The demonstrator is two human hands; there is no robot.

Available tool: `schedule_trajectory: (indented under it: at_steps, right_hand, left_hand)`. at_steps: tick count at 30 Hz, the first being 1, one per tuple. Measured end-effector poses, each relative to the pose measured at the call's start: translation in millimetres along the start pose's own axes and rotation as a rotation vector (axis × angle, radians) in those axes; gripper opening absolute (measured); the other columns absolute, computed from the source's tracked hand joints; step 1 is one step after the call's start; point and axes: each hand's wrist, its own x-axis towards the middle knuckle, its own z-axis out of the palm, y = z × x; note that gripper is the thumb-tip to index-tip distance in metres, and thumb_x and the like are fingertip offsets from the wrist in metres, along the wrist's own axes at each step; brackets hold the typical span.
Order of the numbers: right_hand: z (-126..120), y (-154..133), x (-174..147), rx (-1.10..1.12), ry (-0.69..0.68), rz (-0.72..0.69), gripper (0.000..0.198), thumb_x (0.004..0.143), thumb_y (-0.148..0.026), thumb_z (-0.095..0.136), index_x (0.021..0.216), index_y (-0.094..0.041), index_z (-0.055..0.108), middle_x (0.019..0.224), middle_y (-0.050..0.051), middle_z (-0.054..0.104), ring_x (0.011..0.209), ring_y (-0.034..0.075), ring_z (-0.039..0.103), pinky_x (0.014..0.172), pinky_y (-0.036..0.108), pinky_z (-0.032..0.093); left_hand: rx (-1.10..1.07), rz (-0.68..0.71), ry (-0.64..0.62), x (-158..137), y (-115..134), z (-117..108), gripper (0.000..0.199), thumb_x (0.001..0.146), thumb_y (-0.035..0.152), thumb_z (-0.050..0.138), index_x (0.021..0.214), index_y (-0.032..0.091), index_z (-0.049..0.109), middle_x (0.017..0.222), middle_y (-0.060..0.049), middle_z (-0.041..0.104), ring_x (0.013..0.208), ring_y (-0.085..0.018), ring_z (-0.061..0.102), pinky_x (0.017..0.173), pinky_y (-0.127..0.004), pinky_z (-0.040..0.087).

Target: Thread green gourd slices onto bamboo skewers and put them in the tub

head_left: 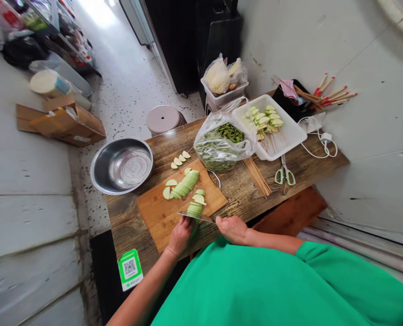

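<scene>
My right hand (233,229) is closed round the handle of a kitchen knife (197,216). Its blade lies across a partly sliced zucchini (195,208) near the front edge of the wooden cutting board (154,213). Just behind the blade, my left hand (181,235) presses its bent fingers on the zucchini; the blade partly hides the fingertips. A fanned row of zucchini slices (187,184) lies farther back on the board, with loose slices (170,182) beside it. Several more slices (180,160) sit in a line on the table behind the board, apparently on a skewer.
A steel basin (122,165) stands left of the board. Behind and right are a plastic bag of green beans (231,132), bare skewers (257,179), green-handled scissors (284,174) and a white tray (291,136) holding skewered slices. A stool (163,118) stands beyond the table.
</scene>
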Motion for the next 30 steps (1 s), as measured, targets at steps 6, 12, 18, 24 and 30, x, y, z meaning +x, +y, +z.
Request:
schedule_trajectory:
  at_steps: [6,12,18,24,30]
  right_hand:
    - [-1.5,-2.3,-1.8,-0.002,-0.010,-0.009,0.019,0.083,-0.009,0.037,0.099,-0.007,0.046,0.081,0.020,0.066,0.077,0.023,0.066,0.061,0.028,0.049]
    - [2.0,0.1,7.5,0.014,-0.061,0.036,0.017,0.083,-0.010,0.039,0.099,-0.008,0.045,0.082,0.021,0.067,0.081,0.023,0.066,0.065,0.028,0.049]
    - [9.7,0.1,13.9,-0.003,-0.074,0.072,0.017,0.085,-0.008,0.035,0.098,-0.008,0.045,0.082,0.021,0.067,0.080,0.024,0.066,0.065,0.030,0.050]
    - [9.5,1.8,10.0,-0.014,-0.043,0.046,0.020,0.085,-0.008,0.036,0.103,-0.009,0.044,0.083,0.018,0.067,0.080,0.023,0.066,0.065,0.029,0.050]
    - [7.8,1.4,6.9,-0.023,-0.015,0.028,0.021,0.084,-0.007,0.035,0.103,-0.008,0.045,0.081,0.017,0.067,0.077,0.023,0.066,0.062,0.029,0.049]
  left_hand:
    - [-0.008,0.019,0.030,-1.7,-2.8,1.2,0.029,0.084,0.014,0.042,0.108,0.016,0.058,0.111,-0.013,0.055,0.118,-0.028,0.041,0.088,-0.041,0.049]
    - [0.015,0.028,0.055,-1.6,-5.1,2.6,0.031,0.085,0.015,0.038,0.111,0.016,0.055,0.113,-0.014,0.053,0.118,-0.027,0.040,0.088,-0.041,0.049]
    - [-0.011,-0.043,0.003,0.9,7.4,-5.8,0.035,0.085,0.014,0.038,0.117,0.014,0.051,0.117,-0.015,0.050,0.117,-0.026,0.040,0.094,-0.042,0.044]
    - [-0.016,-0.018,-0.199,-2.1,8.5,-20.8,0.046,0.083,0.013,0.037,0.129,0.009,0.039,0.128,-0.019,0.042,0.124,-0.028,0.033,0.098,-0.043,0.039]
    - [-0.032,-0.014,-0.258,-9.5,2.9,-17.9,0.049,0.086,0.012,0.029,0.135,0.012,0.030,0.132,-0.019,0.039,0.126,-0.027,0.033,0.097,-0.041,0.040]
